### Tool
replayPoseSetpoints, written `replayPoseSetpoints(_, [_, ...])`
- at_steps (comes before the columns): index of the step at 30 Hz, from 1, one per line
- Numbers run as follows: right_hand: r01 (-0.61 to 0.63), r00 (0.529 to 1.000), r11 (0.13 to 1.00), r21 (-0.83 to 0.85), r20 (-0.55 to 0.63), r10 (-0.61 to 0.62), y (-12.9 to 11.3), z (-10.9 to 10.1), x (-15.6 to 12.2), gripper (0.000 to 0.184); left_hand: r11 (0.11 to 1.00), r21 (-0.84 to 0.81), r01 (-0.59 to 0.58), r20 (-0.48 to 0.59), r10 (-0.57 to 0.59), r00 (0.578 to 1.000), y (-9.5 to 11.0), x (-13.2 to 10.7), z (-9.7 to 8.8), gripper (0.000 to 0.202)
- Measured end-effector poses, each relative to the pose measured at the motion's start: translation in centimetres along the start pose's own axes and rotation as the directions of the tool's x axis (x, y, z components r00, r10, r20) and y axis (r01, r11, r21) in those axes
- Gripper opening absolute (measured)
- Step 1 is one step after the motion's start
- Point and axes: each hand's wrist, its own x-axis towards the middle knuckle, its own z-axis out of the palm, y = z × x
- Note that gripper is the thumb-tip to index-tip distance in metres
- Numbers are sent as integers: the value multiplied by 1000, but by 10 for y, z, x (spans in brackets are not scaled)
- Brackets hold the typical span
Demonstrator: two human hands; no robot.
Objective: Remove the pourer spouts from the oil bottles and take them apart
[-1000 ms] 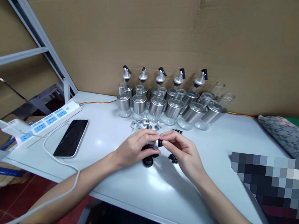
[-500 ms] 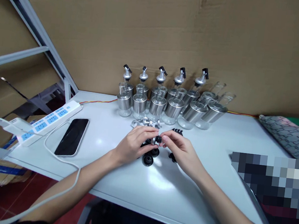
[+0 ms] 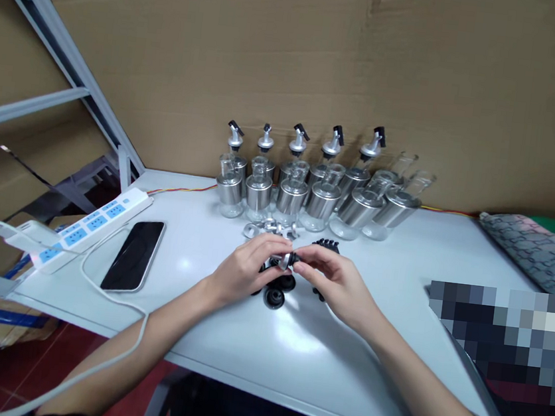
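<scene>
Between both hands, above the table, is a small bottle pourer with a silver collar and a black ribbed stopper pointing right. My left hand is closed round its silver part, thumb below and fingers above. At the black end, my right hand pinches with thumb and fingertips. Black round stopper pieces lie just under my left fingers, partly covered. Behind the hands is a group of silver pourer parts. Small black pieces lie in a row behind and beneath my right hand.
Several glass bottles with steel sleeves stand along the cardboard wall; the back ones carry pourers. To the left lie a phone and a power strip, with a white cable crossing my left forearm. A patterned cushion sits right.
My right fingertips have moved slightly left and lower on the black stopper end, and the thumb now lies lower. More of the silver collar shows. My left hand stays almost in place.
</scene>
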Motion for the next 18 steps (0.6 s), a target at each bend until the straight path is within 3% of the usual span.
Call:
replayPoseSetpoints(12, [219,970,965,-145,-74,-231,3,-3,1,7,998,-35,45,81,-42,996,0,3,-3,33])
replayPoseSetpoints(18, [206,973,975,-77,-87,-213,1,-2,0,9,997,-17,76,80,-74,994,1,2,-2,36])
